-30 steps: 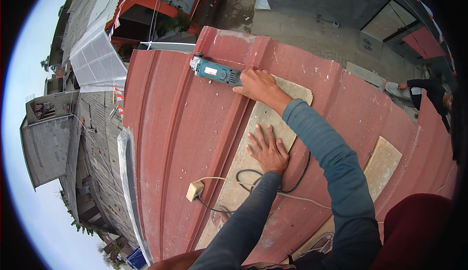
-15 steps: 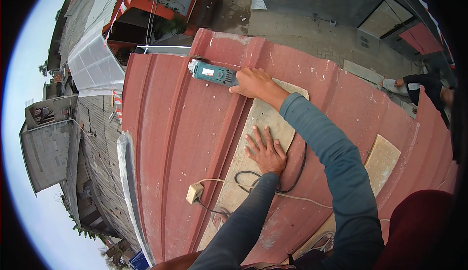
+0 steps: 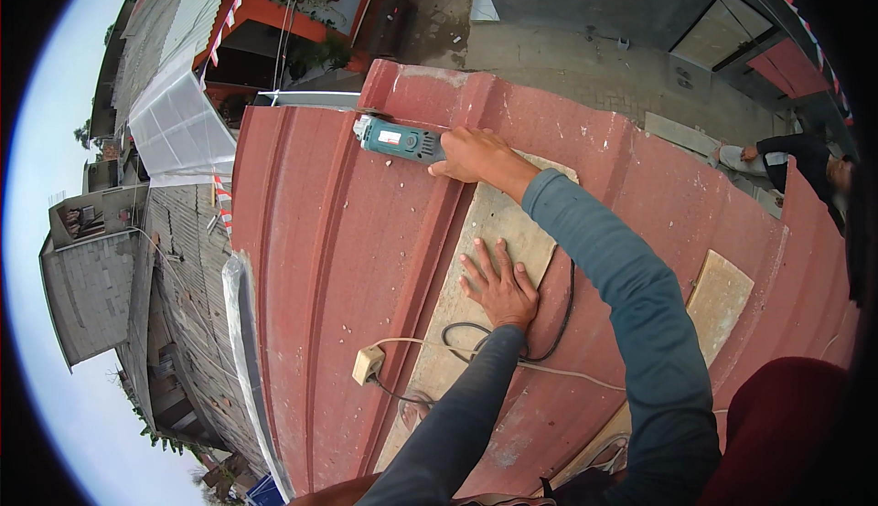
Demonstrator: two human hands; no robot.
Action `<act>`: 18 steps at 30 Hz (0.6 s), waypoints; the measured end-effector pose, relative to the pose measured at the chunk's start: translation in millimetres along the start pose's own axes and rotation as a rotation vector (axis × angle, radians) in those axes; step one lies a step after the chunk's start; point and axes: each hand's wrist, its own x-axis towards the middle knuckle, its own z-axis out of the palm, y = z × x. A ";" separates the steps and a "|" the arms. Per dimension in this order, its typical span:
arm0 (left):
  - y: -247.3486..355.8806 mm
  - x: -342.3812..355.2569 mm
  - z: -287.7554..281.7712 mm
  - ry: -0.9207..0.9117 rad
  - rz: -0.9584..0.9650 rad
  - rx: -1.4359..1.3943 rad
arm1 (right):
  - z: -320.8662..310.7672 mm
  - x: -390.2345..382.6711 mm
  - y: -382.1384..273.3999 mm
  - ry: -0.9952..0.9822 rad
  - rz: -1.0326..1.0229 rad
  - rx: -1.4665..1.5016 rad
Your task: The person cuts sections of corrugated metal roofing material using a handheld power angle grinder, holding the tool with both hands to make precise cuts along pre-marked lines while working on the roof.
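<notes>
My right hand (image 3: 473, 155) is wrapped round the rear body of a teal angle grinder (image 3: 400, 139). The grinder's head points left, with its disc against the red metal roof sheet (image 3: 366, 259) close to the sheet's far edge. Whether the disc is spinning I cannot tell. Flat on a pale plank (image 3: 501, 216), my left hand (image 3: 502, 288) presses down with its fingers spread. A dark power cord (image 3: 569, 305) curls on the plank beside that hand. It runs to a cream socket block (image 3: 369, 364), where a plug sits, and a pale cable leads off from it.
Beyond the far roof edge the ground drops away to a paved yard (image 3: 540, 58). A person (image 3: 777, 160) in dark clothes is down at the right. Another pale board (image 3: 721, 300) lies on the roof at right. Raised ribs cross the sheet, with small debris scattered about.
Very little differs. The whole view has shifted slightly, while the grinder stays at the same rib near the far edge and my left hand keeps its place on the plank.
</notes>
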 end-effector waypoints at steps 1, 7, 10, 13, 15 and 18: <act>0.2 0.2 -0.4 -0.005 -0.002 -0.002 | -1.6 -0.6 -1.4 0.002 0.001 0.001; -0.7 -0.5 2.2 -0.001 -0.001 -0.009 | -7.4 -1.7 -2.6 -0.019 0.020 0.023; -1.0 -0.7 2.1 -0.001 -0.002 -0.003 | -8.6 -3.2 -3.9 -0.021 0.023 0.025; -0.2 -0.7 1.7 0.001 -0.002 -0.004 | -7.1 -4.2 -0.2 0.002 0.007 0.020; -0.7 -0.5 1.6 -0.002 -0.003 -0.006 | -8.5 -5.1 1.0 -0.027 0.007 0.034; -0.9 -1.0 1.9 0.000 -0.003 -0.003 | -8.2 -6.1 1.6 -0.031 0.017 0.043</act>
